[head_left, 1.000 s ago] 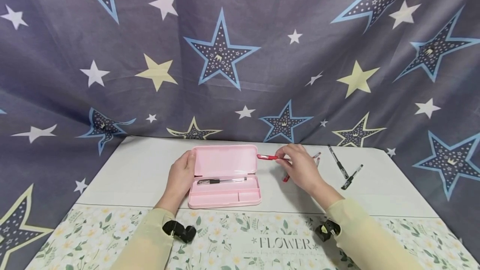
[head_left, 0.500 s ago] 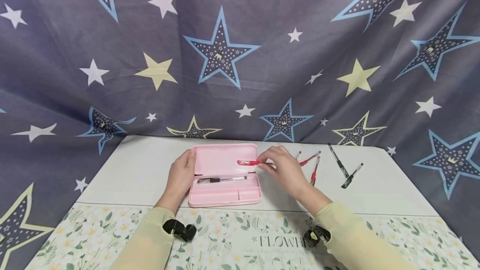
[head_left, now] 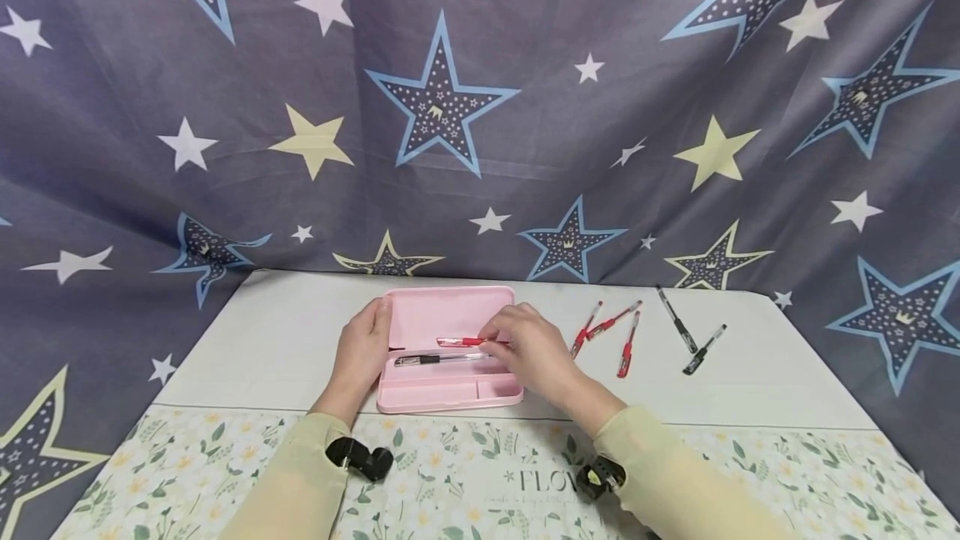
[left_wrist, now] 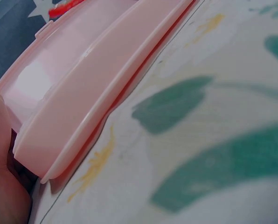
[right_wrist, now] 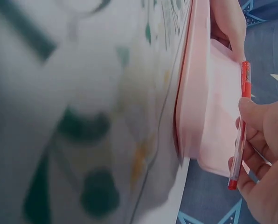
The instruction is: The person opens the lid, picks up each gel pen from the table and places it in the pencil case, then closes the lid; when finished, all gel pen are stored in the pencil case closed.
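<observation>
Toward the left of the counter (head_left: 285,340), your left hand (head_left: 362,352) grips the left side of the pink pencil case (head_left: 431,313), thumb over the lid rim. The case sits between the counter's far edge and the flowered strip along its near edge, lid laid back. One black gel pen (head_left: 427,361) already lies in its rear compartment. Your right hand (head_left: 536,352) pinches a red gel pen (head_left: 459,342) between thumb and fingers, above the case near the hinge; it looks not yet set down. That hand hides the tray's right end, and the black pen could crowd the rear compartment. Farther right, what seems left to pack is three red pens (head_left: 628,346), then two black pens (head_left: 677,322) toward the counter's far right corner.
</observation>
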### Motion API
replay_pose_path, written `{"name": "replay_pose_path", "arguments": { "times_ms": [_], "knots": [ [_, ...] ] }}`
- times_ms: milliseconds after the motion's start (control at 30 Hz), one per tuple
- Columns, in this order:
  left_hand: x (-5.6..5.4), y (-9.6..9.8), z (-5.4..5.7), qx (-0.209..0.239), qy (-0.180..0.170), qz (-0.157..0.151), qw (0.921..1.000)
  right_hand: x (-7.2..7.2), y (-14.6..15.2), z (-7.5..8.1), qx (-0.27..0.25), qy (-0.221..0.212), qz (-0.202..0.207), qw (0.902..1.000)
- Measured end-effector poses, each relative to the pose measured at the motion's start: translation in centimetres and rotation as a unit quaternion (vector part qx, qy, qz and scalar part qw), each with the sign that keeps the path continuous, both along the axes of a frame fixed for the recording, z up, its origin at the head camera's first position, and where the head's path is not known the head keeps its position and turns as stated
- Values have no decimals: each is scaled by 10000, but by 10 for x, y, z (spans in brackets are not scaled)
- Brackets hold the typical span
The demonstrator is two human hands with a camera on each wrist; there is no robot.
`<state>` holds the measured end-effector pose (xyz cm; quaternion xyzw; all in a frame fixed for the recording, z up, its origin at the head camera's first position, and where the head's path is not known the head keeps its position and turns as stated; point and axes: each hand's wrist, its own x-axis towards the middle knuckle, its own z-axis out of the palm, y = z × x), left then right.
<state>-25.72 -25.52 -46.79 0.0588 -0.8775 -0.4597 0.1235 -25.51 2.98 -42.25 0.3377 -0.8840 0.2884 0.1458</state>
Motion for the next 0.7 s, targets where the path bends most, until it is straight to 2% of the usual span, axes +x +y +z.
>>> {"name": "replay_pose_path", "arguments": {
  "times_ms": [333, 700],
  "knots": [
    [-2, -2, -2, 3, 26, -39, 10000, -2, -25, -10, 196, 39, 200, 9996],
    [-1, -1, -1, -37, 64, -20, 10000, 2, -47, -12, 348, -218, 371, 9985]
  ]
}}
